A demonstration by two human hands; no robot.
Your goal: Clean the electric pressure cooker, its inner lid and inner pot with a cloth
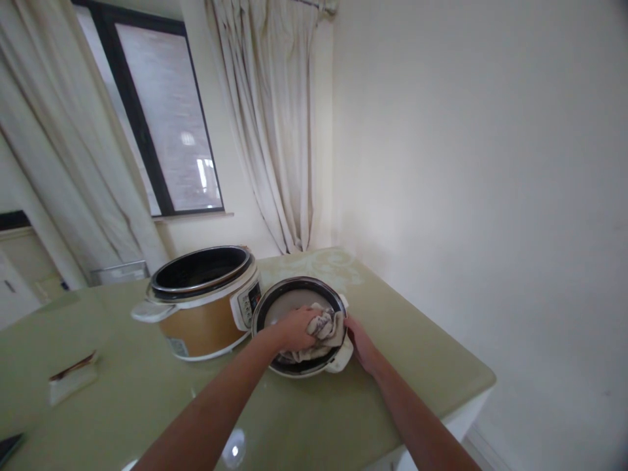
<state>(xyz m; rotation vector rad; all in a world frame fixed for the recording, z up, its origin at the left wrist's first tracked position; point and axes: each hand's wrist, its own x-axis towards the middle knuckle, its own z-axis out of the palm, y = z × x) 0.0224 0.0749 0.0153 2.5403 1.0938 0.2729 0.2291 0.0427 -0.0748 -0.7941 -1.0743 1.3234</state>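
A round cooker lid [289, 302] with a dark rim and pale inner face lies underside up on the table. My left hand [297, 328] is closed on a crumpled, light patterned cloth [328, 328] and presses it against the lid's inner face. At the lid's right edge, my right hand [360, 340] grips the rim beside a white handle piece. To the left of the lid stands an electric cooker [201, 324] with a tan body, white base and control panel. Its top is uncovered, showing a dark inner pot [201, 269].
The glossy green table [422, 340] meets the white wall at right, its rounded corner in front. A small pack with a brown edge [73, 376] lies at left, a dark object [10, 446] at the lower left edge. Curtains [275, 118] and a window [167, 118] stand behind.
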